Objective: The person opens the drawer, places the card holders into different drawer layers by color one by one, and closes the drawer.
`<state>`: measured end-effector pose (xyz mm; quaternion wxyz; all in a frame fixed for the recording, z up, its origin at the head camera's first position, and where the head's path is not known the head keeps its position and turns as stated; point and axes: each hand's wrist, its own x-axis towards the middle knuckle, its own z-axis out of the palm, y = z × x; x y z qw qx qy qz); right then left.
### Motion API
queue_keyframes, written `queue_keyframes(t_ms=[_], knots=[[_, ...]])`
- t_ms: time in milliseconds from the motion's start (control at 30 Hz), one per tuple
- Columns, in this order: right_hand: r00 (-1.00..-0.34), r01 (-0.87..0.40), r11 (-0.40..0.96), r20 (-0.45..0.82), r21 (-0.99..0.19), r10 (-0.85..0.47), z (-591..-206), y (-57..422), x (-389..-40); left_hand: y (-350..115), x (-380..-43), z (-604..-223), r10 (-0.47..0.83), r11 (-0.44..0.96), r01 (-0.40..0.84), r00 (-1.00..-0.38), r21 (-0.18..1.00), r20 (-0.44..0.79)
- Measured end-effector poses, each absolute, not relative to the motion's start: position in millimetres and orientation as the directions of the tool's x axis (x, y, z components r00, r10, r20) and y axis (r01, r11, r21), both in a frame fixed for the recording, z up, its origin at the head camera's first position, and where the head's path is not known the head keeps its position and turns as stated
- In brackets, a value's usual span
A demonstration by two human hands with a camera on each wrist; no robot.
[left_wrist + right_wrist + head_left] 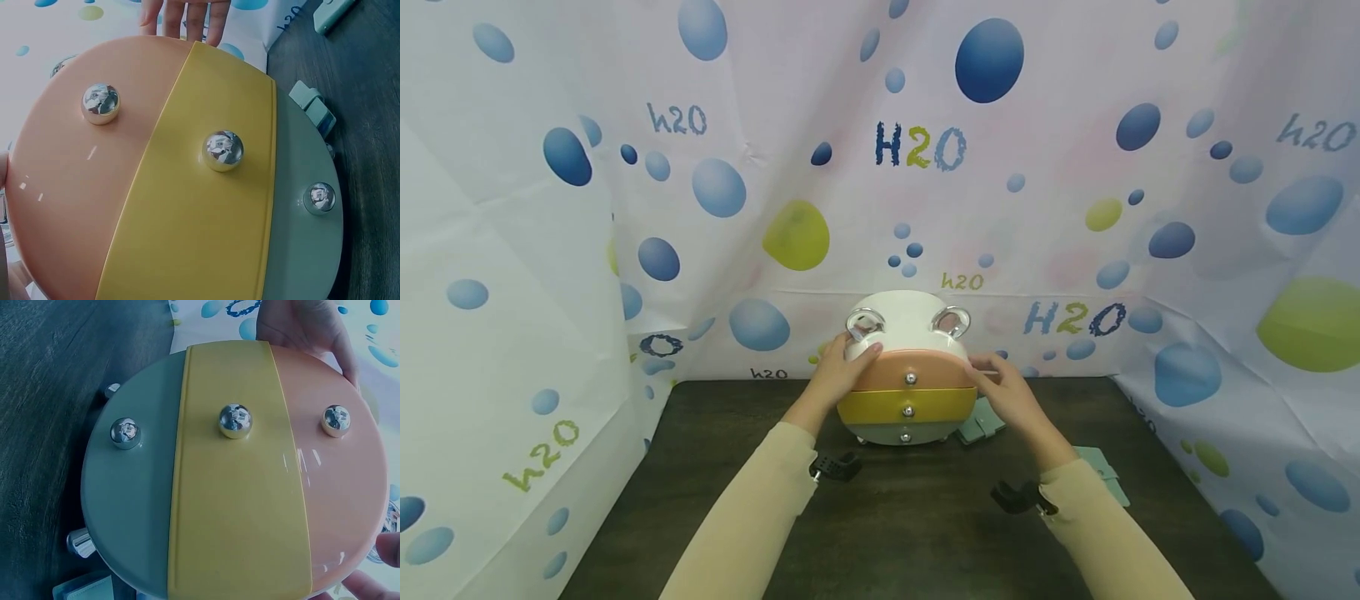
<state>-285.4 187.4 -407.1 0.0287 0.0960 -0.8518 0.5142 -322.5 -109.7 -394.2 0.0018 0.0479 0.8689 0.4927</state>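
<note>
A rounded three-drawer storage box [907, 406] stands on the dark table, its front towards me. The body is white on top, with a silver ring handle [866, 322] at each upper side. Its pink drawer [75, 169], yellow drawer [240, 500] and green drawer [128, 494] sit flush, each with a round silver knob. My left hand [837, 372] holds the upper left side, thumb by the top of the pink drawer. Against the upper right side, my right hand [1011, 396] grips likewise. The box hides some fingertips of both hands.
One mint-green strapped case [982, 422] lies beside the box at its right. Another mint-green case [1102, 473] is farther right, partly behind my right sleeve. A white curtain [820, 100] printed with bubbles hangs behind and around the dark table [880, 533].
</note>
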Motion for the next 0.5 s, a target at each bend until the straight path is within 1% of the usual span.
queue_keyframes(t_ms=[267, 500], knots=[[-0.984, -0.181, 0.467, 0.158, -0.865, -0.087, -410, 189, -276, -109, -324, -395, 0.09, 0.514, 0.095, -0.994, 0.853, 0.057], [-0.971, -0.22, 0.488, 0.239, -0.845, -0.023, -418, 187, -270, -110, -324, -395, 0.087, 0.51, 0.088, -0.995, 0.856, 0.05]])
